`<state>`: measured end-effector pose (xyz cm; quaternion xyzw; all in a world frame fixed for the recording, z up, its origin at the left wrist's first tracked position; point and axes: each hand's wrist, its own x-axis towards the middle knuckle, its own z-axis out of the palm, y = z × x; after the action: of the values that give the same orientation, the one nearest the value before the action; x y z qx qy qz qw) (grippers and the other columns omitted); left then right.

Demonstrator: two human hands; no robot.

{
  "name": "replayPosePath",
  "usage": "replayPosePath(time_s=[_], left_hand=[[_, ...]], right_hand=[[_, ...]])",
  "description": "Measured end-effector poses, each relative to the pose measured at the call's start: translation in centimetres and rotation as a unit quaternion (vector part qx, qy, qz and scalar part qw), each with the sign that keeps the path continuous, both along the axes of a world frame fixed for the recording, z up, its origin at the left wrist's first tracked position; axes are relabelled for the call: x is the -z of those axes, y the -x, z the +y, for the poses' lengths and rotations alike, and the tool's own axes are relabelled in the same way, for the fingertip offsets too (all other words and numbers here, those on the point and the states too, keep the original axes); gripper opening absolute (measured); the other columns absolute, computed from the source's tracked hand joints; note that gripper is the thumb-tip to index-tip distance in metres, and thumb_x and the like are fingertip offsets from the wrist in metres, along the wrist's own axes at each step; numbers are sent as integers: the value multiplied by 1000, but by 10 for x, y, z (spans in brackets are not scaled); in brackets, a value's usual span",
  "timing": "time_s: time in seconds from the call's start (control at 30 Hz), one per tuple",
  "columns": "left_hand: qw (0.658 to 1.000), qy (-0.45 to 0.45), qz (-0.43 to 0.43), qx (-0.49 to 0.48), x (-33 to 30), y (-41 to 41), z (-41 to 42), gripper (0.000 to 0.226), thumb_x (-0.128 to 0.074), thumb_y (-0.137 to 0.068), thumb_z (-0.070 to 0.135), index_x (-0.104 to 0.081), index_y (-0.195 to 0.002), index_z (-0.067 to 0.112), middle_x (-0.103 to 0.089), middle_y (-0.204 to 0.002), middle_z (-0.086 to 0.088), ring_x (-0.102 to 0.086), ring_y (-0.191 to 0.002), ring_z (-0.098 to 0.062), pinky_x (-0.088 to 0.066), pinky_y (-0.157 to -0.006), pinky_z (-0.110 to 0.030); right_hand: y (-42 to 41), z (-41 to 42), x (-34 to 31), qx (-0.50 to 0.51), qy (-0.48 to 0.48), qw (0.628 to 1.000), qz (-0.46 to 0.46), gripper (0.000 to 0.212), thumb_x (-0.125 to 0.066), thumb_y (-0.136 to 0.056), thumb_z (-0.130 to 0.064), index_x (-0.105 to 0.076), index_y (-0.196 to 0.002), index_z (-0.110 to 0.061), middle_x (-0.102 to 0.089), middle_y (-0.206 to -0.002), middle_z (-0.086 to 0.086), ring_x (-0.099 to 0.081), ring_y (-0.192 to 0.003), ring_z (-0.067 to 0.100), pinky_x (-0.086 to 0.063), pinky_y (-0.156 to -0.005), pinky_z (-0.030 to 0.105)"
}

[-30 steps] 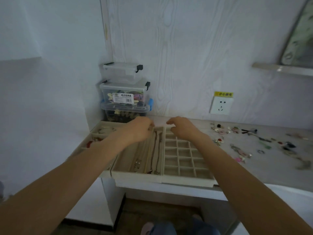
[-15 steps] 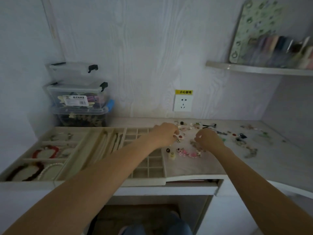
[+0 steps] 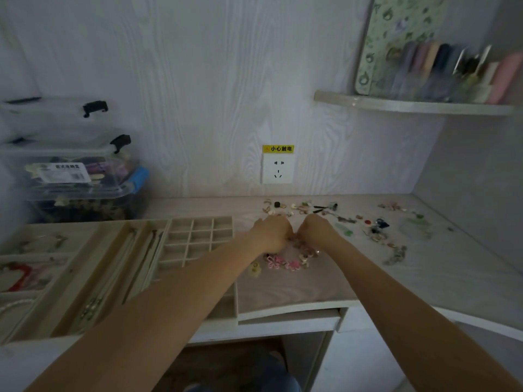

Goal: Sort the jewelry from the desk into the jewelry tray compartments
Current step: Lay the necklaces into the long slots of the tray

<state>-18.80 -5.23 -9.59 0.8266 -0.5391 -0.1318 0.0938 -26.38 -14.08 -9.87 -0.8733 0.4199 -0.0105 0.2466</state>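
Your left hand [image 3: 273,234] and right hand [image 3: 318,232] have their fingers curled down onto the desk [image 3: 452,278], close together, just right of the jewelry tray [image 3: 198,239]. Both seem to be working at a small piece between them, but the fingertips are hidden under the knuckles, so I cannot tell whether either one has actually pinched anything.

The loose jewelry [image 3: 305,251] lies scattered on the desk right of the tray, with pink flower pieces [image 3: 283,263] just nearer you than your hands and more bits strung out toward the far right.

To do this pickup well, I'd say take one piece at a time. Separate it from its neighbours with one hand while the other lifts, so chains and hooks don't drag a tangle along. Choose its compartment in the tray's small grid before you lift, and keep your left forearm high so it doesn't brush the tray.

Compared with half a second ago, your hands have drawn closer together, nearly touching, and your left hand has moved away from the tray.
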Motion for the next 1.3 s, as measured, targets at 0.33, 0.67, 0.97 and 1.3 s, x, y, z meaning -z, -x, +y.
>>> replayPosePath(time_s=[0.33,0.67,0.97,1.3], left_hand=[[917,251,298,-84,-39,-16,29,19,-61,-85,6,-64,-104,4,-66,-102,-7,-61,-97,-17,-49,-81,-20],[867,317,374,-85,-81,-21,78,22,-62,-89,12,-62,-110,14,-71,-96,-6,-68,-81,-11,-47,-84,-24],[843,383,353,-139,-107,-34,124,5,-60,-90,17,-64,-89,14,-67,-91,-1,-64,-77,-9,-48,-77,-24],[824,369,398,-160,-111,-51,196,9,-58,-91,8,-64,-96,6,-68,-88,-4,-65,-77,-10,-52,-74,-20]], right_hand=[[16,22,-54,-45,-230,904,-358,10,-54,-94,-12,-55,-84,-10,-66,-72,5,-62,-64,14,-49,-63,24],[5,57,-93,-115,-230,881,-398,12,-54,-94,-10,-54,-82,-10,-62,-72,7,-48,-54,13,-42,-49,22],[2,84,-105,-163,-193,889,-381,21,-52,-95,-14,-64,-79,-11,-59,-64,0,-36,-50,6,-31,-44,14],[-16,125,-108,-198,-177,898,-351,9,-63,-88,-12,-71,-85,-8,-63,-68,0,-43,-53,5,-35,-45,12]])
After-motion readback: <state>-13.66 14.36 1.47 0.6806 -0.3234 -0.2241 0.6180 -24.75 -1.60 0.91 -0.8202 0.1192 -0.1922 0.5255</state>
